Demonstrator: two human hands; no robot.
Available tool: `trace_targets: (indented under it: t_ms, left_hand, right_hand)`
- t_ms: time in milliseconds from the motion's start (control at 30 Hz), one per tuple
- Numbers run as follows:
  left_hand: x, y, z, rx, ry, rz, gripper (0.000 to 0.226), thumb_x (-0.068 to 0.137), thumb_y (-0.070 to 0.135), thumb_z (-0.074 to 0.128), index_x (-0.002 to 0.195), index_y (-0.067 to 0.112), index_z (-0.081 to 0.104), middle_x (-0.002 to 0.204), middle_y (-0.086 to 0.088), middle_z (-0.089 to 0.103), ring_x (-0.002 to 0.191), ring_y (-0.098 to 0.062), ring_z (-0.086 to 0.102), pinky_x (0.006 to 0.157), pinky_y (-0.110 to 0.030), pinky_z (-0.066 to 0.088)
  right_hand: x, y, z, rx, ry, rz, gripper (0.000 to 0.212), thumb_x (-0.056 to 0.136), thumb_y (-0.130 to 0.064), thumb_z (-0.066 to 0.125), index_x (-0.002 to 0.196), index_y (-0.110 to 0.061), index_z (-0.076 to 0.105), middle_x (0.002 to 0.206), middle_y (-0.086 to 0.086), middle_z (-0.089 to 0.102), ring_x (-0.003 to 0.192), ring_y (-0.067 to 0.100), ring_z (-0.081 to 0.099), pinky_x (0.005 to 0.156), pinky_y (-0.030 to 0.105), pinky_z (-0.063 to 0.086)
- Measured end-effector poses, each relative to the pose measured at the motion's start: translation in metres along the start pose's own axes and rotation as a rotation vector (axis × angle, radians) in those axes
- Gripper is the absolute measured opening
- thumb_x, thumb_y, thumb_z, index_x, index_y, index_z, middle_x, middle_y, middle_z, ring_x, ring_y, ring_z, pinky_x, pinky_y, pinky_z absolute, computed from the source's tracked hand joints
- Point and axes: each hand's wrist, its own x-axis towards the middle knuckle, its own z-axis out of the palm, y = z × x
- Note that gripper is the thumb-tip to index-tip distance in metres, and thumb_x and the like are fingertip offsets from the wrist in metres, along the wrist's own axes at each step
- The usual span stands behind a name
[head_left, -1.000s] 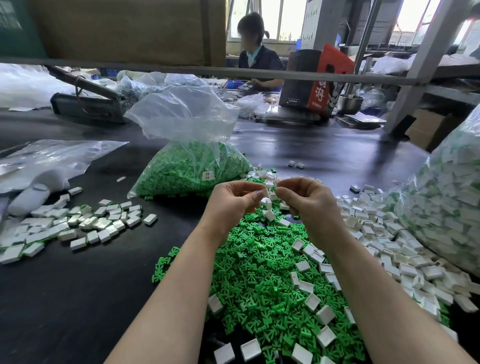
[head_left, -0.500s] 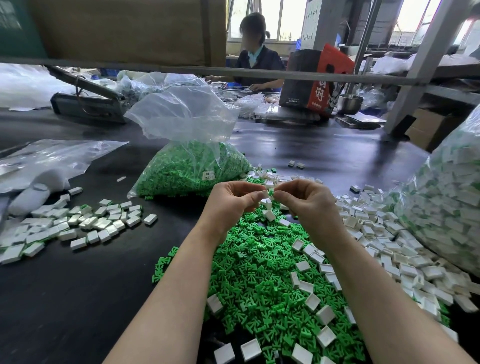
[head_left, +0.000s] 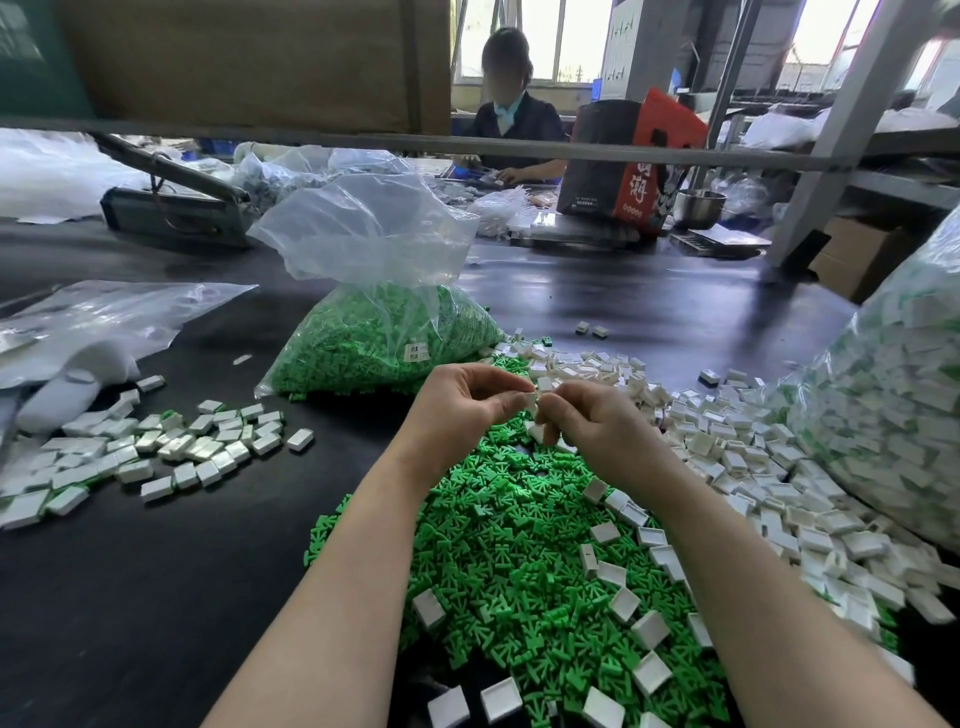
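Both hands meet above the green inserts. The left hand pinches a white cap. The right hand grips, seemingly, another small piece.

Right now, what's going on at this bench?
A person pinches a small white cap between the fingers of the left hand and right hand, above a heap of green clips on the black table. Loose white caps lie to the right, white pieces to the left, and a clear bag of green clips sits behind.
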Motion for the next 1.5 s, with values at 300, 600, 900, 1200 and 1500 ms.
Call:
trace_targets:
  t_ms: [300,600,900,1200,1500]
  left_hand:
    - [-0.001,-0.003,0.001,0.186,-0.253,-0.097,0.026,0.102,0.021,0.047,0.081,0.012,0.057,0.069,-0.001,0.057,0.054,-0.002,0.05,0.053,-0.01,0.038]
    - [-0.004,-0.003,0.003,0.1,-0.348,-0.117,0.03,0.104,0.015,0.041,0.075,0.017,0.049,0.062,0.006,0.043,0.054,-0.005,0.037,0.053,-0.017,0.03]
    - [-0.007,-0.013,0.004,0.133,-0.392,-0.164,0.032,0.104,0.016,0.041,0.073,0.019,0.048,0.063,0.009,0.042,0.049,0.002,0.038,0.049,-0.01,0.031]
    - [-0.005,-0.017,0.001,0.182,-0.433,-0.161,0.03,0.104,0.018,0.043,0.074,0.021,0.049,0.065,0.009,0.042,0.057,-0.003,0.036,0.056,-0.014,0.032]
    - [-0.005,-0.017,0.0,0.188,-0.464,-0.164,0.028,0.104,0.016,0.043,0.077,0.02,0.049,0.067,0.01,0.041,0.057,0.0,0.038,0.057,-0.011,0.034]
  right_hand:
    - [0.0,0.0,-0.001,0.019,-0.053,-0.084,0.028,0.101,-0.018,0.051,0.074,-0.014,0.055,0.065,0.001,0.05,0.06,0.012,0.044,0.058,0.024,0.037]
    - [-0.001,0.011,-0.001,0.341,-0.198,0.028,0.027,0.101,-0.016,0.052,0.097,0.01,0.056,0.076,0.009,0.047,0.072,0.022,0.04,0.071,0.033,0.036]
    - [-0.005,0.015,0.002,0.326,-0.263,0.09,0.018,0.1,-0.011,0.052,0.087,-0.013,0.064,0.06,-0.017,0.055,0.058,-0.004,0.048,0.056,0.009,0.039]
    - [-0.006,0.015,0.0,0.195,-0.279,0.064,0.023,0.1,-0.016,0.053,0.1,0.005,0.062,0.071,0.001,0.047,0.068,0.014,0.04,0.06,0.022,0.033]
    - [-0.006,0.016,-0.001,0.162,-0.312,0.042,0.022,0.1,-0.015,0.053,0.095,0.004,0.061,0.065,-0.01,0.049,0.062,0.005,0.042,0.058,0.016,0.035]
